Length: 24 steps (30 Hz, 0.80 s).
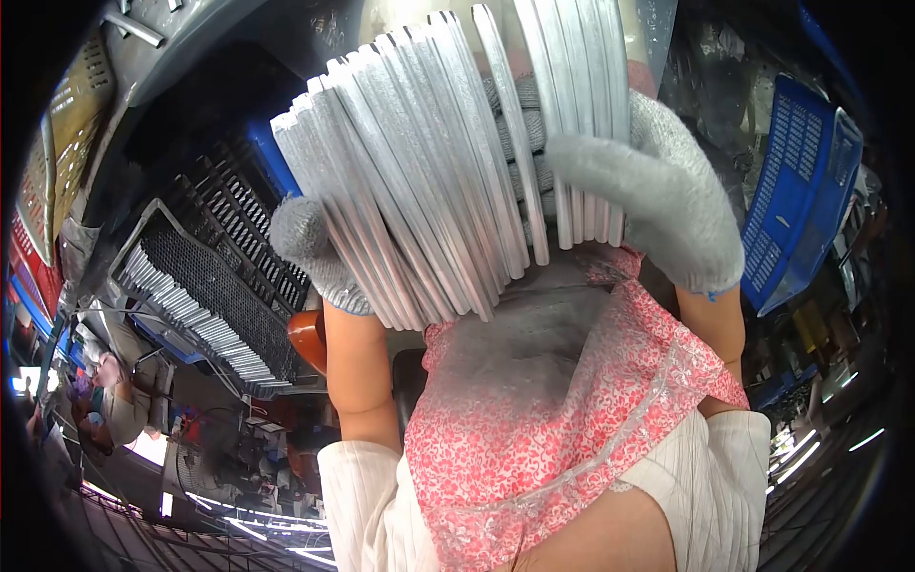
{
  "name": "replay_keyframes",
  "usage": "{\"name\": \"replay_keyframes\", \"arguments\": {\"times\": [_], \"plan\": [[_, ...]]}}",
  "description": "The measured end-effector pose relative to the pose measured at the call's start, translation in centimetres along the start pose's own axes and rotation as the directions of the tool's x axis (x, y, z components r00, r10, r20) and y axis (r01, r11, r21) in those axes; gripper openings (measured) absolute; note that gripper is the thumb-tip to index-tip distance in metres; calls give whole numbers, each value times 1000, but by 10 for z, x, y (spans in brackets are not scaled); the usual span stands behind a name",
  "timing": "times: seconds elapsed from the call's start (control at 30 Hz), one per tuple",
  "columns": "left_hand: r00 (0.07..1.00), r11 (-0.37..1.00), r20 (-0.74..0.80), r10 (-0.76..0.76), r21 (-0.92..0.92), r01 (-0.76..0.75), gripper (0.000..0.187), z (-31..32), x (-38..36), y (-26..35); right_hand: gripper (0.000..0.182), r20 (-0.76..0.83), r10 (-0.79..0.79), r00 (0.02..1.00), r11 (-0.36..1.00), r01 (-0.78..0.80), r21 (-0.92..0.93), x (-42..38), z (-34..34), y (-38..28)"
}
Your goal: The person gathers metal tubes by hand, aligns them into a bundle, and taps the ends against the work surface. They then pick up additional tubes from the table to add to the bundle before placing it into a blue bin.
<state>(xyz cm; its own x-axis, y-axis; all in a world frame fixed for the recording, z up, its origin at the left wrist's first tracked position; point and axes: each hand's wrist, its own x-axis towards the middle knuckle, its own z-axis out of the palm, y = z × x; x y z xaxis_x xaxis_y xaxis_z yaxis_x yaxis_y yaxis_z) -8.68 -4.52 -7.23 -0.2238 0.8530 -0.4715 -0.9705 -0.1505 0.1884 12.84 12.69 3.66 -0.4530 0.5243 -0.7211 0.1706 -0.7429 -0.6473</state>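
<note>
A wide row of silvery flat metal bars (410, 172) spans the space between my two hands, above my lap. At the row's left end, my left hand (313, 253), in a grey knitted glove, grips the edge, its thumb outside and its fingers hidden beneath. My right hand (677, 191), gloved alike, curls round a smaller bunch of bars (581, 105), its thumb lying across their front. One single bar (510, 124) stands apart in the gap between row and bunch. Grey gloved fingers show behind that gap.
A floral pink apron (534, 458), smudged dark, covers my lap. On the left stands a black mesh crate (210, 286) with more metal bars in it. A blue crate (796, 191) is at the right. Loose metal pieces (133, 29) lie at upper left. Another person (119, 372) is farther off.
</note>
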Motion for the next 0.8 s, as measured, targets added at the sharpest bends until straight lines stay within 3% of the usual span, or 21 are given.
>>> {"name": "replay_keyframes", "arguments": {"times": [0.07, 0.13, 0.17, 0.23, 0.27, 0.33, 0.47, 0.53, 0.57, 0.63, 0.8], "plan": [[997, 1000, 72, 1, -19, 0, 66, -1, -1, 4, 48, 8, -57, 998, 995, 57, -85, -1, 2, -3], [983, 928, 16, 183, 328, -178, 93, -10, -2, 14, 44, -57, 42, 997, 950, -57, -307, 1, 1, -4], [983, 928, 18, 184, 328, -179, 93, -6, -2, 11, 44, -57, 40, 998, 950, -56, -309, 2, -1, -2], [998, 994, 12, 58, 87, -59, 63, 6, -4, 2, 41, -36, -4, 999, 986, -2, -168, 2, -7, 5], [998, 995, 13, 58, 86, -59, 63, -2, -2, 4, 41, -37, -5, 999, 986, -2, -169, 1, -7, 6], [945, 979, 327, -26, -185, 91, 92, -18, 3, 8, 29, -31, -38, 999, 992, 34, -125, -1, -8, 7], [956, 980, 295, 0, -188, 58, 92, -4, 0, 0, 47, -23, 147, 989, 975, -149, -163, 1, -9, 5], [958, 996, 274, 85, 14, -92, 77, -2, -1, -3, 51, -75, -265, 961, 953, 250, -171, 0, 9, 15], [963, 991, 249, 100, 62, -119, 77, -3, 0, -3, 51, -76, -264, 961, 954, 249, -170, 0, 7, 11], [971, 985, 205, 120, 101, -143, 77, -5, 1, -4, 55, -55, -12, 998, 967, -2, -253, 0, 0, -3], [984, 985, 126, 123, 109, -137, 78, -13, 1, -1, 49, -36, 16, 999, 980, -23, -197, 1, -11, -2]]}}
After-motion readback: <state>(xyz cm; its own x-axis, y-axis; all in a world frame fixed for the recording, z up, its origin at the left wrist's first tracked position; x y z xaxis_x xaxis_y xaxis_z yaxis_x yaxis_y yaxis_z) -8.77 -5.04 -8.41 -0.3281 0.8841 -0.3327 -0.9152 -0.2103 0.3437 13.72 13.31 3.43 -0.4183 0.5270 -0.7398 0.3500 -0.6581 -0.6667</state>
